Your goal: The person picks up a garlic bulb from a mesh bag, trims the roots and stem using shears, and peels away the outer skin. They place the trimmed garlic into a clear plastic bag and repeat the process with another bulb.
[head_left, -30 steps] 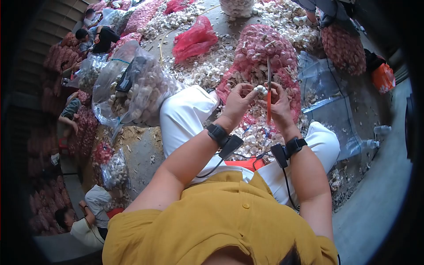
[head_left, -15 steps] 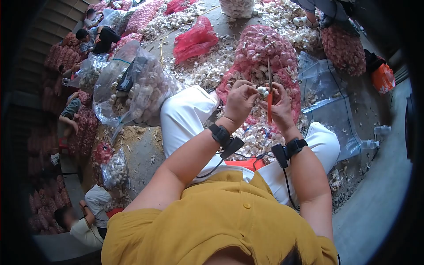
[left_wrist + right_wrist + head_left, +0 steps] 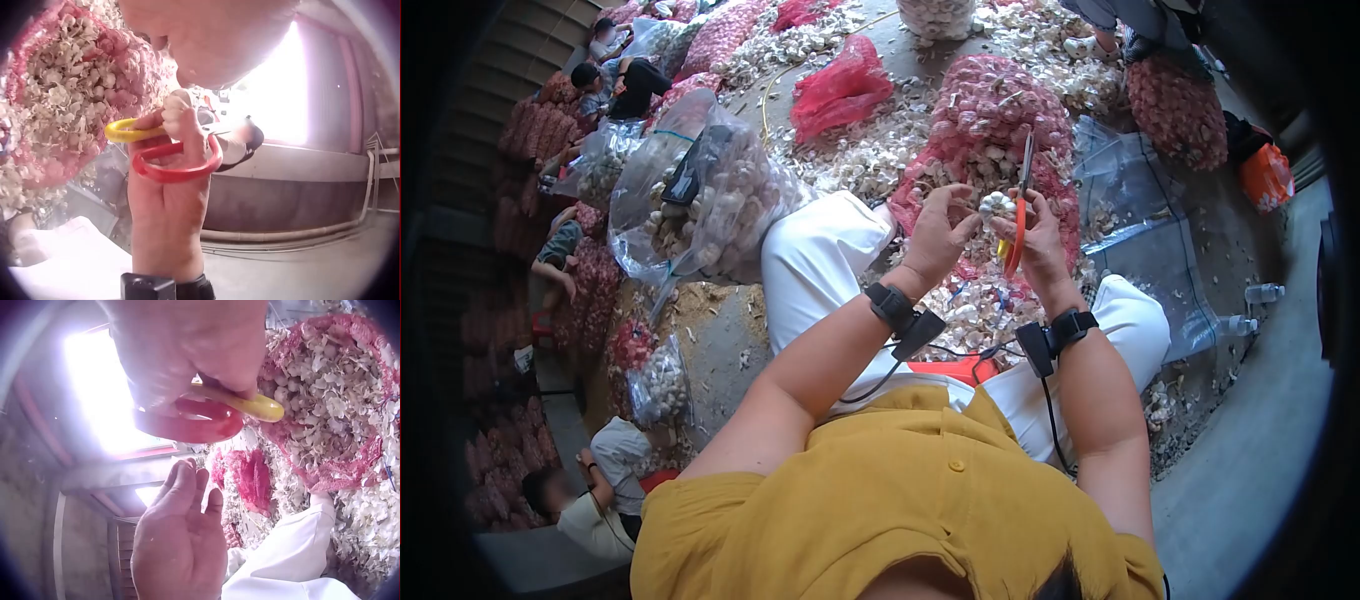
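Seated on the floor [image 3: 1250, 480], knees apart. Right hand [image 3: 1035, 245]: grip curled through the red and yellow loops of the scissors [image 3: 1020, 215], blades pointing up and away from the body, probably to keep the points clear of the fingers. Garlic bulb [image 3: 997, 205] sits at the blades, between the two hands, above the lap. Left hand [image 3: 940, 232]: grip spread loose, fingers nearly straight in the right wrist view, tips close by the bulb; contact cannot be told. Loose garlic [image 3: 970, 310] heaped between the knees. Beyond it a red mesh sack [image 3: 1000, 110], full of bulbs, close enough to reach. Off the left knee, a clear plastic bag [image 3: 710, 190] holding more garlic. Farther out, a limp red net [image 3: 840, 90].
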{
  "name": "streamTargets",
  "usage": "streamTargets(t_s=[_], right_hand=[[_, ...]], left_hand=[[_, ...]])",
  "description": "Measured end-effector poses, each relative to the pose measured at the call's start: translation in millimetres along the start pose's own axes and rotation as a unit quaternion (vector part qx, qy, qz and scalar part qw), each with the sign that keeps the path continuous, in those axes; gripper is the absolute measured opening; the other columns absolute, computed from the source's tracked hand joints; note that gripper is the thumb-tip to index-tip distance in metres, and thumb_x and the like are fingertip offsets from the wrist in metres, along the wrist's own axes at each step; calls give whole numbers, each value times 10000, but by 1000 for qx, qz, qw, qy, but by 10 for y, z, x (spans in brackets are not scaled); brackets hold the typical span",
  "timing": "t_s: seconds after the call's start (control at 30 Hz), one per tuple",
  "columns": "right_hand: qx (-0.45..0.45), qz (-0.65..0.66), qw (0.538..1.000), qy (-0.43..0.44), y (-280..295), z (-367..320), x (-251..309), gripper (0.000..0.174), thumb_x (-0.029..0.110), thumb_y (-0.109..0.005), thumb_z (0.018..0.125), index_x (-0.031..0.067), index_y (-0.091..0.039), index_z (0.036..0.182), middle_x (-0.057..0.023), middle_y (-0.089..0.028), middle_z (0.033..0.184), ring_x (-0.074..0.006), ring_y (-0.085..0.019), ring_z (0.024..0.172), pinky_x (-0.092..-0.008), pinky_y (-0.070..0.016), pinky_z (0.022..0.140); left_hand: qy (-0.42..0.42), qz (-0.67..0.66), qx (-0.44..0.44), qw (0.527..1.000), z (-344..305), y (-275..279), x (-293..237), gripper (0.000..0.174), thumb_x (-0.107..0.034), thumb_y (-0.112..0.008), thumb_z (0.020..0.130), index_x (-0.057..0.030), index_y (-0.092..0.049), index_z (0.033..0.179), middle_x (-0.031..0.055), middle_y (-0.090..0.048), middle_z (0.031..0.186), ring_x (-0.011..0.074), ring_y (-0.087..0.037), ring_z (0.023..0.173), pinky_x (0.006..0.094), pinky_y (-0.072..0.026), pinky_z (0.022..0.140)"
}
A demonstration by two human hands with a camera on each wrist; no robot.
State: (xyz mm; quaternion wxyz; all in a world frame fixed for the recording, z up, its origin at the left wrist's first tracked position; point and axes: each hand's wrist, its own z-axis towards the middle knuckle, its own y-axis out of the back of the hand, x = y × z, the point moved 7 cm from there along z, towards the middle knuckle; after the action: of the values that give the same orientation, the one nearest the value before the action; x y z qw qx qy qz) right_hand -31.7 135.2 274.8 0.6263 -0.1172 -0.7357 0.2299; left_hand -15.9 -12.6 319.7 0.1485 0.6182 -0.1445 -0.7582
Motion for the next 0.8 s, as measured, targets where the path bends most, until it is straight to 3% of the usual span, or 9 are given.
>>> streamTargets(t_s=[0.03, 0.07, 0.13, 0.27, 0.47, 0.63, 0.8], right_hand=[[3, -22, 1000, -7, -5, -1, -22, 531, 53, -734, 737, 61, -447, 1184, -61, -604, 993, -126, -594, 868, -244, -489, 760], [6, -44, 999, -13, -9, -1, -40, 535, 70, -737, 741, 62, -447, 1190, -65, -602, 992, -130, -597, 863, -245, -490, 759], [20, -8, 1000, -22, -29, -1, -55, 530, 81, -730, 750, 63, -446, 1197, -71, -600, 993, -131, -598, 862, -244, -490, 755], [58, 59, 996, -36, -90, -50, 1, 515, 102, -706, 776, 65, -437, 1214, -85, -594, 1017, -136, -594, 886, -245, -485, 763], [63, -7, 998, 22, -146, -85, 124, 498, 52, -675, 782, 71, -428, 1214, -77, -595, 1047, -141, -583, 938, -271, -472, 825], [57, -25, 998, 30, -149, -115, 149, 498, 39, -671, 777, 74, -421, 1207, -75, -592, 1051, -139, -578, 937, -269, -473, 821], [65, -39, 996, 41, -135, -108, 114, 500, 41, -677, 770, 74, -419, 1197, -77, -589, 1050, -140, -577, 935, -269, -480, 816]], left_hand=[[65, -116, 36, 990, -2, -51, 63, 367, -117, -627, 846, -44, -493, 1180, 85, -556, 1112, 154, -557, 956, 269, -486, 772], [65, -116, 35, 991, 5, -50, 79, 367, -117, -627, 846, -44, -493, 1180, 85, -556, 1112, 154, -557, 956, 269, -486, 772], [111, -207, 116, 965, -6, -192, 144, 443, -146, -599, 884, -48, -420, 1278, 63, -578, 1088, 108, -579, 901, 226, -504, 733], [94, -199, 106, 970, 3, -191, 157, 419, -135, -597, 883, -49, -443, 1264, 57, -610, 1007, 109, -597, 861, 215, -508, 713], [57, -106, 56, 991, -6, -133, 45, 287, -110, -582, 891, -73, -522, 1169, 17, -632, 828, 61, -591, 699, 189, -484, 583], [135, -250, 30, 958, 10, -188, 171, 96, -122, -536, 918, -64, -557, 991, 6, -610, 732, 60, -576, 601, 185, -452, 510], [170, -289, 15, 942, -5, -149, 319, 82, -123, -513, 926, -57, -513, 974, 44, -608, 766, 89, -567, 596, 198, -428, 499]])
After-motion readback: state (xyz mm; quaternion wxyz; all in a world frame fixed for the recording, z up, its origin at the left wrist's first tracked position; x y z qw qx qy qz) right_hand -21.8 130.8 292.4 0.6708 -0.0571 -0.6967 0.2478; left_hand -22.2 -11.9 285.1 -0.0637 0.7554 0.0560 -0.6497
